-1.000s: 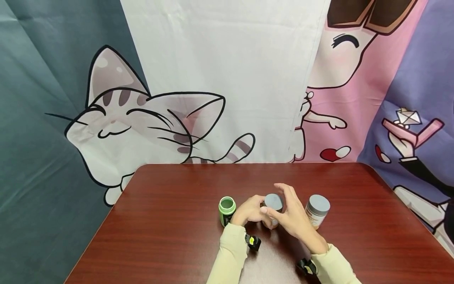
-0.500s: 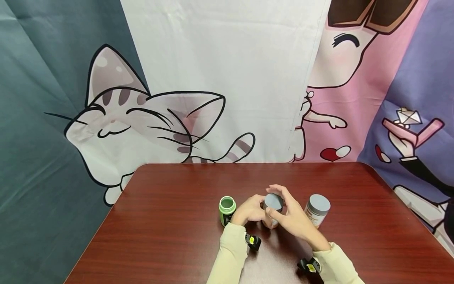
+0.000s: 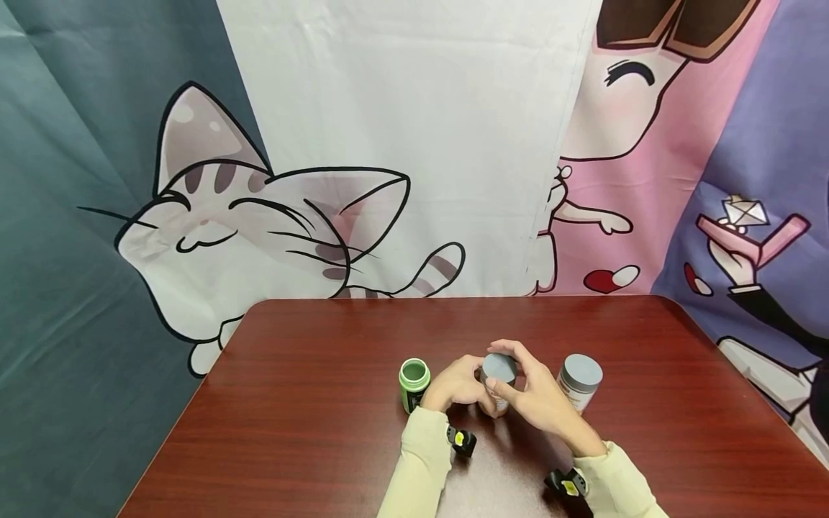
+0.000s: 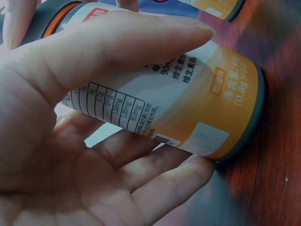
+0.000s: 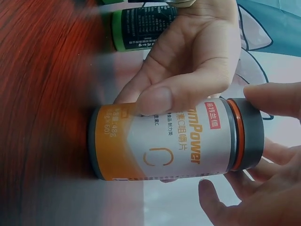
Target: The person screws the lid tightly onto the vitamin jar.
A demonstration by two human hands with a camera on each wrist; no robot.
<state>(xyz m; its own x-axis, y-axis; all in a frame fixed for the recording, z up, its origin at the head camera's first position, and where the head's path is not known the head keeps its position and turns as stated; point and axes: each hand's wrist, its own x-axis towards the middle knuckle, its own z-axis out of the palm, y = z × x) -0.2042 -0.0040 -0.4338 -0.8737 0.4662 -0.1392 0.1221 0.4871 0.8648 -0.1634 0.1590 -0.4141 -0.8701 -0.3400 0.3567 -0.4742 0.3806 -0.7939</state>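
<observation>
A white-and-orange vitamin C tablet bottle (image 5: 164, 139) stands on the table between my hands, with an orange ring showing under its grey lid (image 3: 499, 368). My left hand (image 3: 460, 383) grips the body from the left; its thumb lies across the label in the left wrist view. Over the top, my right hand (image 3: 534, 397) holds the lid, thumb (image 5: 270, 99) on one side and curled fingers on the other. Just left of my left hand is a green bottle (image 3: 413, 394) with an uncovered mouth. Another grey-lidded bottle (image 3: 580, 383) stands right of my right hand.
All three bottles stand on a reddish-brown wooden table (image 3: 311, 432). Behind its far edge hangs a cartoon-printed cloth (image 3: 414, 108). Each wrist carries a small black camera (image 3: 463, 442) below the sleeve cuff.
My right hand's spread fingers have come in around the lid of the middle bottle. The left hand keeps its grip on the body, and the other bottles stay put.
</observation>
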